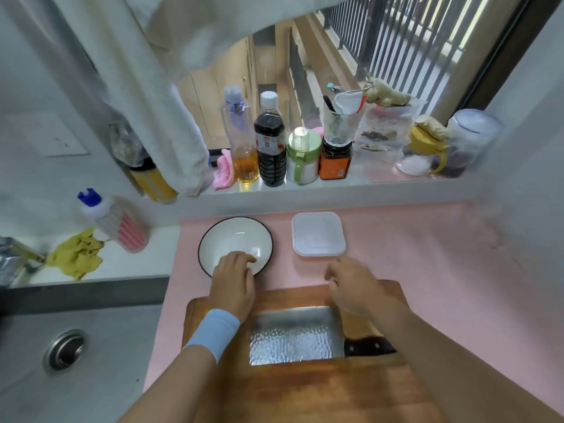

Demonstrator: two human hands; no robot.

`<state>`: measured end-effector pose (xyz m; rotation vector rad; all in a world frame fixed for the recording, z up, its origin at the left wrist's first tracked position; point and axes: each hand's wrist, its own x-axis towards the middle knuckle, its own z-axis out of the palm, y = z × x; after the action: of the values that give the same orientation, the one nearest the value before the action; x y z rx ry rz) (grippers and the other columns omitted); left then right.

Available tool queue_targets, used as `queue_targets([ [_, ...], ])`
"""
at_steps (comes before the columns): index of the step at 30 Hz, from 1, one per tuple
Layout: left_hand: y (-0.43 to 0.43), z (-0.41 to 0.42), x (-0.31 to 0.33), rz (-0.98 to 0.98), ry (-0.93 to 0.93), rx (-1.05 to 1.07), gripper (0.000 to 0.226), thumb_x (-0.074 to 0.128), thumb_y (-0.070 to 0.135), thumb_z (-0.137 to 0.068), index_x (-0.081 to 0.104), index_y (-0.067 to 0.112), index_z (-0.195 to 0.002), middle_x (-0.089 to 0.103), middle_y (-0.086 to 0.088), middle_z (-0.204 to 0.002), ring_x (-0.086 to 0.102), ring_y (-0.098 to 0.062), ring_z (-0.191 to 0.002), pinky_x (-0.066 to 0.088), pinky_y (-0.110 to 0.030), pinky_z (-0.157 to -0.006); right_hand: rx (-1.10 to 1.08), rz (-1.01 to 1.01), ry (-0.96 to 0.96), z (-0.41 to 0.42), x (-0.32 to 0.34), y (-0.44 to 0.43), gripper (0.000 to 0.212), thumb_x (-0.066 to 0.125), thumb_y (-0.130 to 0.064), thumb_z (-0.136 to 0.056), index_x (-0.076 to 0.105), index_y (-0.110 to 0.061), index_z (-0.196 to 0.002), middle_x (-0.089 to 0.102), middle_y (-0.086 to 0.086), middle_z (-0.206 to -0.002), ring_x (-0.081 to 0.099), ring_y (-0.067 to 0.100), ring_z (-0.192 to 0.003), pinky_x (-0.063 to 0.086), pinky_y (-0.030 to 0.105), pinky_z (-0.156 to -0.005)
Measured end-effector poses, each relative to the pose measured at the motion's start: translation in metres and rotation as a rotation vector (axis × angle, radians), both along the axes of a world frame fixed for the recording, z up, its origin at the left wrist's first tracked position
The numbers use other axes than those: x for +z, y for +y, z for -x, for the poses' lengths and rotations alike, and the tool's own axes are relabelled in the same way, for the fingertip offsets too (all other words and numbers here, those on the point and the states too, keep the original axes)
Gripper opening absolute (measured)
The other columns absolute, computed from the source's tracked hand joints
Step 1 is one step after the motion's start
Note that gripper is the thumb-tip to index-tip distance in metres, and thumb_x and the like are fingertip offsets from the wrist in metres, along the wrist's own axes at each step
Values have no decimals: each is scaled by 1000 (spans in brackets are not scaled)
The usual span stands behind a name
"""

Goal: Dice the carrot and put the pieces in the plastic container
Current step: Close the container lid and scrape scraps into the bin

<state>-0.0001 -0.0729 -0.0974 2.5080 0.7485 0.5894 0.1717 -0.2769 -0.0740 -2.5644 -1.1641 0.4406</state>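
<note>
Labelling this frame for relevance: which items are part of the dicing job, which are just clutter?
Job items:
cleaver lying flat on the wooden cutting board
lidded plastic container
white bowl, left hand reaching into it
right hand
No carrot visible.

Clutter:
soy sauce bottle
oil bottle
ginger
dish soap bottle
yellow rag
sink drain

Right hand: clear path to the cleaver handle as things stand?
Probably yes. The right hand hovers empty over the board's far edge; the cleaver lies flat below it, its dark handle uncovered beside the right forearm.
</note>
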Motion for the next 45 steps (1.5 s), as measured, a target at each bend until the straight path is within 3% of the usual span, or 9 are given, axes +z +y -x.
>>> queue_targets([
  [5,-2,83,-28,78,117,79,42,35,23,-81,64,20,-112,58,-1,-113,52,-25,-108,46,-41,-98,-12,315,-28,64,-4,-47,32,56,-34,-80,50,-28,-111,52,-2,-116,48,19,-107,41,35,-92],
  [10,-2,122,-55,146,391,-63,74,24,47,-90,27,11,-155,16,-5,-164,9,-22,-151,3,-30,-121,-16,463,-123,101,-18,-75,44,51,-23,-92,39,-22,-134,42,4,-137,41,24,-123,33,34,-106],
  [18,-26,144,-62,184,275,-172,59,49,20,-98,29,18,-154,27,2,-160,22,-15,-148,7,-20,-118,-164,57,30,144,-6,-103,18,59,-14,-90,47,-26,-84,52,-8,-87,51,12,-78,47,29,-70],
  [23,-63,137,-62,61,317,-373,68,40,37,-97,14,19,-157,7,9,-161,11,-14,-151,-1,-21,-118,-421,-260,162,168,10,-127,31,59,-20,-98,53,-24,-67,54,-9,-59,52,2,-57,40,14,-55],
  [27,-108,118,-68,50,355,-483,74,38,46,-97,4,22,-158,-8,11,-159,1,-13,-152,-6,-21,-118,-679,-375,330,168,5,-159,30,50,-36,-98,53,-24,-71,48,-10,-56,48,11,-52,39,28,-54],
  [31,-121,109,-70,-26,370,-311,79,23,63,-89,13,25,-157,2,7,-162,6,-22,-152,9,-40,-124,-944,-359,506,161,0,-194,38,51,-41,-99,62,-12,-78,54,6,-52,47,21,-40,38,27,-40],
  [34,-115,118,-76,-26,433,-64,89,17,72,-83,11,25,-158,4,-2,-164,3,-27,-152,-1,-42,-121,-969,-280,540,159,-9,-215,47,54,-43,-98,53,-8,-67,52,9,-47,46,20,-36,39,28,-40],
  [39,-114,132,-76,37,447,183,93,4,69,-82,14,15,-158,11,-7,-165,2,-25,-152,-1,-42,-122,-814,-185,496,164,-18,-213,38,51,-45,-99,58,-14,-78,64,8,-52,58,25,-37,46,27,-41],
  [45,-106,145,-64,190,284,111,96,10,69,-82,16,10,-157,13,-6,-165,7,-21,-152,5,-34,-123,-608,25,344,186,-29,-167,59,50,-56,-96,66,-12,-62,64,2,-47,62,14,-41,54,28,-56],
])
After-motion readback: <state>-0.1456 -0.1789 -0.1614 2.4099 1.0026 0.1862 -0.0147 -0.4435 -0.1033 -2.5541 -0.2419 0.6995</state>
